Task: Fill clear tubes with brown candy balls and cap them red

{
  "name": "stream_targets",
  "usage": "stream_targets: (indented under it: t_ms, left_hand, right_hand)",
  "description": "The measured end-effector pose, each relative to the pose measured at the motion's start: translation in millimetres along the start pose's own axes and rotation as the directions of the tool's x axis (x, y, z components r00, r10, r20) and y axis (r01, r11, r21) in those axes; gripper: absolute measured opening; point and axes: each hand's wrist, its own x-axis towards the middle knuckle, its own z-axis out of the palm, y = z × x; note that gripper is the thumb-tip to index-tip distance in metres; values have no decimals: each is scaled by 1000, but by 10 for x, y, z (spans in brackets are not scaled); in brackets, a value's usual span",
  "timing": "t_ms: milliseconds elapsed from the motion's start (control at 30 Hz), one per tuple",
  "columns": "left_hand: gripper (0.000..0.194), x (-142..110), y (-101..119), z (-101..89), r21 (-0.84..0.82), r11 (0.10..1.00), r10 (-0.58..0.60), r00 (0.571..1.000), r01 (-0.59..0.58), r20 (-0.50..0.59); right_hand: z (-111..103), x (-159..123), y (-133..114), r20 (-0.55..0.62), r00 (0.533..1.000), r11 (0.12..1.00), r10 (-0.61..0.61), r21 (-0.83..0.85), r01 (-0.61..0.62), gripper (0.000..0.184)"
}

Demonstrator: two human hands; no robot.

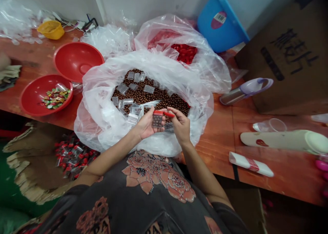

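while that clear box (157,120) is looking light, stiff, slick, left hand (146,125) is gripping its edges, right hand (181,126) pinching a red piece (169,114)

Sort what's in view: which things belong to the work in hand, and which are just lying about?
In use, it seems:
clear box of brown balls, in the left hand
red piece, in the right hand
loose brown balls in the bag
loose clear boxes on them

Apparently just lying about:
lilac-topped flask
cream bottle
white packet
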Motion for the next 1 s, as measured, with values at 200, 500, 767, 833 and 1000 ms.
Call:
stream_targets:
  t_ms: [200, 500, 767, 833, 1000]
  left_hand:
    - [54, 14, -14, 17, 45, 999, 15, 999, -13, -51]
    - [48, 12, -25, -4, 166, 983, 81, 996, -74, -37]
    - [53, 52, -5, 35, 223, 967, 130, 991, -120, -33]
    - [55, 22, -39, 82, 241, 965, 111, 994, -105, -14]
    - [56, -18, -97, 157, 259, 954, 142, 988, -151, 54]
  right_hand:
    - [67, -10, -58, -44, 992, 985, 122, 126, -116, 23]
    - [64, -55, -181, -63, 981, 943, 182, 292, -157, 28]
    - [97, 27, -127, -115, 983, 951, 143, 292, -104, 29]
    - [71, 53, -145, -135, 981, 959, 139, 265, -99, 28]
    - [45, 83, -270, -125, 987, 985, 99, 150, -79, 34]
